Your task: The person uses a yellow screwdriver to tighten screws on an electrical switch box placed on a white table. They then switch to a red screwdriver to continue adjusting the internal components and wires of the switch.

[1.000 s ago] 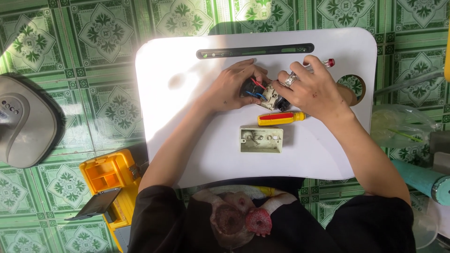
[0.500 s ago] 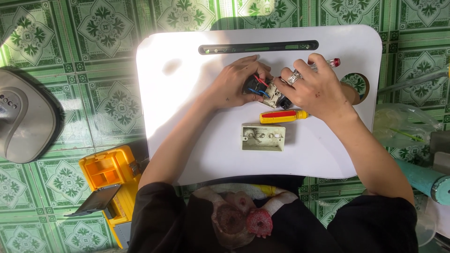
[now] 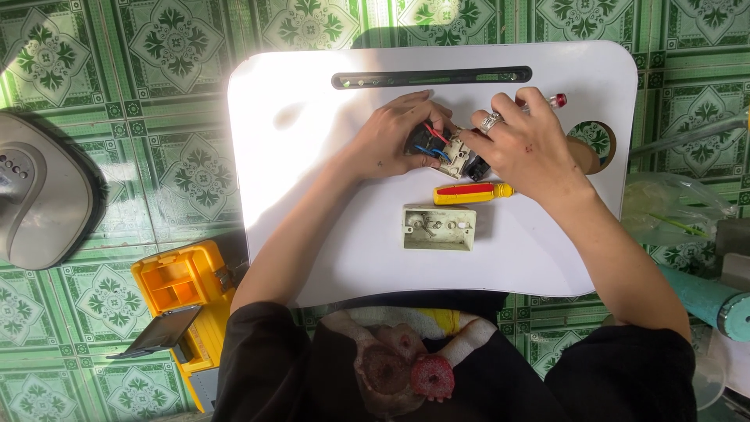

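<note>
Around white lap table (image 3: 312, 234): yellow toolbox (image 3: 176, 285) off near-left corner, grey appliance (image 3: 35, 195) farther left, clear plastic bag (image 3: 672, 207) to right. On table, yellow-and-red screwdriver (image 3: 473, 192) and cream switch box (image 3: 439, 227) just below hands. Wired switch module (image 3: 449, 152) near table centre, pinched between left hand (image 3: 398, 141) and right hand (image 3: 523, 148), fingers curled closed around it. Red and blue wires showing; module body mostly covered by fingers, hard to make out.
</note>
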